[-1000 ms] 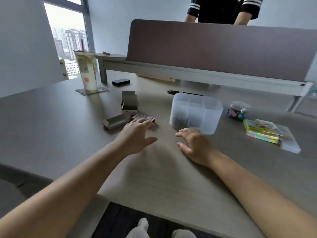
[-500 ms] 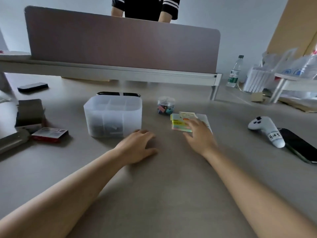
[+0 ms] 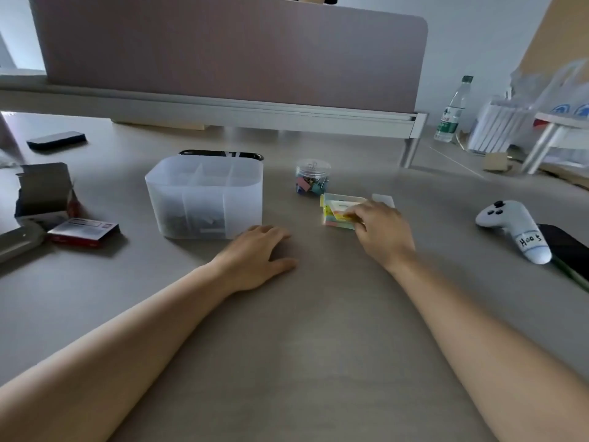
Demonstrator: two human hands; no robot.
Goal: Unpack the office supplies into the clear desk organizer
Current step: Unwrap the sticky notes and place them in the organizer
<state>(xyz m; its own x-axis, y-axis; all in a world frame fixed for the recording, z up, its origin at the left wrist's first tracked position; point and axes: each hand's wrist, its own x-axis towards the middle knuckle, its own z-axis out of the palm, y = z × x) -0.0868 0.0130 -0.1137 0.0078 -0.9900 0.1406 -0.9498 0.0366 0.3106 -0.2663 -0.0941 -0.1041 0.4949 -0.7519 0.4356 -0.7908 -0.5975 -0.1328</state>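
Head view: right hand point(image 3: 379, 232) pinches the sticky-note pack point(image 3: 338, 212) at right of centre, fingers curled on its near right edge. Pack's long axis runs left-right; clear organizer point(image 3: 204, 196) lies to its left, well apart. Left hand point(image 3: 255, 256) rests flat, relaxed, just below the organizer's near right corner. Clip jar point(image 3: 312, 177) sits above the pack. Grey desk point(image 3: 302, 346), partition point(image 3: 223, 49) along the top.
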